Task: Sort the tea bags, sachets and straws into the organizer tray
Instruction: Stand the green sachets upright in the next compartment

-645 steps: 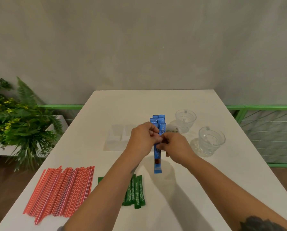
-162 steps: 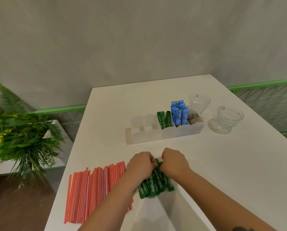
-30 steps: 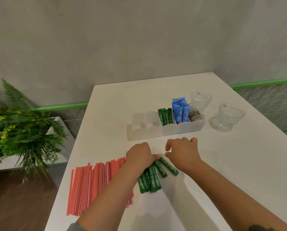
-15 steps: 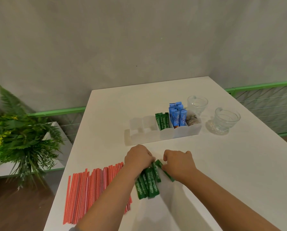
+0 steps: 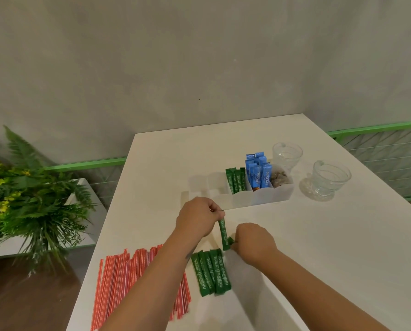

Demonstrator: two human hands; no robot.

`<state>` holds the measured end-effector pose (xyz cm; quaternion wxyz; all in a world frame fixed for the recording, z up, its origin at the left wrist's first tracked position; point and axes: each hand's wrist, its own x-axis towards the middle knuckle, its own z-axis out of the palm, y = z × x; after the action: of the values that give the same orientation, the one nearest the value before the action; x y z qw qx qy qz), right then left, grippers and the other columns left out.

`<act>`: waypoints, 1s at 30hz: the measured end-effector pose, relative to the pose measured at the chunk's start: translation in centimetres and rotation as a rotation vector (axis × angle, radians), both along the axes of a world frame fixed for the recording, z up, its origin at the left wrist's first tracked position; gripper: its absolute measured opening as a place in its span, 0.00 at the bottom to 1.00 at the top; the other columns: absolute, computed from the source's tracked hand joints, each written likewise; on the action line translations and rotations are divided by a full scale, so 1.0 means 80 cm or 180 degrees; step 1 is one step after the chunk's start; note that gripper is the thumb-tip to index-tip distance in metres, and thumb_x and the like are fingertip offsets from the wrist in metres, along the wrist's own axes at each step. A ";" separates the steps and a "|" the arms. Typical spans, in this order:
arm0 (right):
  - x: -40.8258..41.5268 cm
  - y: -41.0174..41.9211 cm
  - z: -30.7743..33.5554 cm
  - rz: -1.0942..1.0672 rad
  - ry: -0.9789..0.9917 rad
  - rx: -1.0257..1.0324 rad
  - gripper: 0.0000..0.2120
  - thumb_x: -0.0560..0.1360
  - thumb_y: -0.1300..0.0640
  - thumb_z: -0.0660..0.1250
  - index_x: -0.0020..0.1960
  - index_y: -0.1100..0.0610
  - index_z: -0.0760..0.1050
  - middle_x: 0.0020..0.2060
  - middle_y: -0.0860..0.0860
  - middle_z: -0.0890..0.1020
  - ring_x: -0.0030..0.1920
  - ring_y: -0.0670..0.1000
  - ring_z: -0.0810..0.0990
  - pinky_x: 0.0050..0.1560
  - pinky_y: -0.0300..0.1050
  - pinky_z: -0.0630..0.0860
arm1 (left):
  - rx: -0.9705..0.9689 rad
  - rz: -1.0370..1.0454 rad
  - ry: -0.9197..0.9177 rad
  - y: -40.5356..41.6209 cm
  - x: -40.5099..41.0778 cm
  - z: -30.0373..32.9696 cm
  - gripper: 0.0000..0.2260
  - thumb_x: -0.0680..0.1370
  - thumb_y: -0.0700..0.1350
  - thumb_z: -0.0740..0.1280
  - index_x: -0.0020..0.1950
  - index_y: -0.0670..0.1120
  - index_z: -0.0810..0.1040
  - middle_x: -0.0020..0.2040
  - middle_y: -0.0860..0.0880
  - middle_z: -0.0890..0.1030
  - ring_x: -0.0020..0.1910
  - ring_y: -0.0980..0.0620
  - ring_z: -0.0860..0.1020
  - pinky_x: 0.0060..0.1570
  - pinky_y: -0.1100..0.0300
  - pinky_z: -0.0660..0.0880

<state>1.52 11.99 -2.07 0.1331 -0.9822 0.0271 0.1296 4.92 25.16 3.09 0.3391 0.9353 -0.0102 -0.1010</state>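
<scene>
My left hand (image 5: 197,219) pinches the top end of a green stevia sachet (image 5: 223,232), lifted nearly upright above the table. My right hand (image 5: 253,241) grips the lower end of a green sachet close beside it. Several more green sachets (image 5: 211,273) lie in a pile just below my hands. A wide spread of red straws (image 5: 137,287) lies at the near left. The translucent organizer tray (image 5: 259,199) stands beyond my hands, holding green sachets (image 5: 235,181), blue Nescafe sachets (image 5: 258,172) and brown tea bags (image 5: 281,180); its left compartments hold nothing.
Two clear glass cups (image 5: 286,154) (image 5: 328,181) stand right of the tray on the white table (image 5: 343,247). A leafy plant (image 5: 25,199) sits off the table's left edge. A grey wall rises behind, with a green railing (image 5: 376,127).
My left hand has lifted one green sachet up and away from the pile. My right hand has shifted right and taken hold at its lower end.
</scene>
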 end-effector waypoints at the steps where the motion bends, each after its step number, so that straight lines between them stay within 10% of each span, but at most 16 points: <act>1: 0.001 -0.002 0.003 -0.0024 0.0017 0.0054 0.08 0.76 0.56 0.63 0.51 0.58 0.76 0.51 0.54 0.80 0.45 0.53 0.76 0.41 0.42 0.67 | -0.0016 0.0009 -0.0028 0.000 0.002 0.004 0.03 0.74 0.49 0.69 0.42 0.52 0.79 0.43 0.55 0.79 0.46 0.54 0.77 0.48 0.58 0.74; 17: 0.032 -0.069 0.086 -0.0521 -0.0141 0.1246 0.17 0.68 0.51 0.74 0.56 0.44 0.75 0.44 0.47 0.80 0.40 0.46 0.79 0.38 0.38 0.73 | 0.0085 0.0201 -0.0738 -0.045 0.079 0.057 0.03 0.75 0.47 0.69 0.47 0.51 0.80 0.44 0.51 0.82 0.45 0.50 0.78 0.40 0.60 0.69; 30: 0.059 -0.107 0.125 -0.0782 -0.0576 0.2096 0.06 0.73 0.62 0.70 0.48 0.55 0.76 0.30 0.50 0.74 0.29 0.50 0.76 0.36 0.45 0.79 | 0.0341 0.0086 -0.0799 -0.076 0.124 0.055 0.05 0.77 0.44 0.66 0.51 0.49 0.80 0.48 0.48 0.83 0.45 0.49 0.77 0.40 0.60 0.66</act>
<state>6.21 3.44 7.95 0.4588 -0.8836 0.0899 0.0270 14.82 19.05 7.51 0.2861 0.9573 -0.0346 0.0210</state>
